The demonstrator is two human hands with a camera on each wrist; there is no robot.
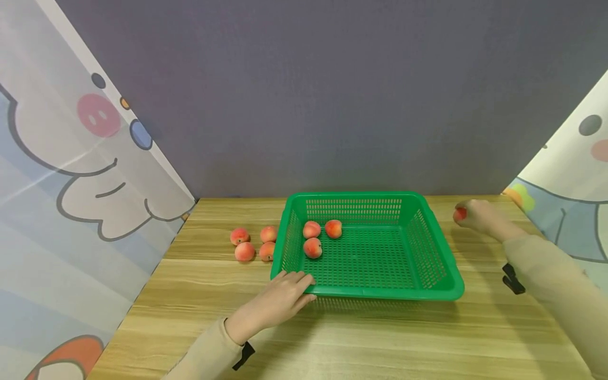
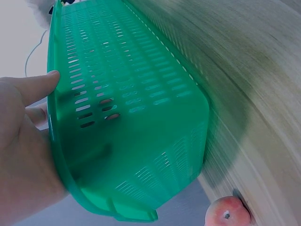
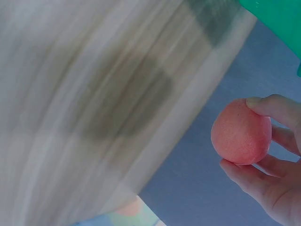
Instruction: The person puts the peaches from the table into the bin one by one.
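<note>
While our left hand (image 1: 280,298) curls its thumb and fingers around the front rim of the green basket (image 1: 389,293), near its left corner, our right hand (image 1: 480,216) pinches one peach (image 3: 241,134), its grip parted only as wide as the fruit. Round, without a long axis, that peach appears lifted near the back right corner of the counter (image 1: 190,311), with the basket just to its left. Open room fills the basket's right side; three peaches (image 1: 312,248) sit toward its left, four more peaches (image 1: 244,252) outside on the counter.

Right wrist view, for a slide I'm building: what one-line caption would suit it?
Right hand holding a peach in its fingers, grey backdrop behind, green basket at top right.
</note>
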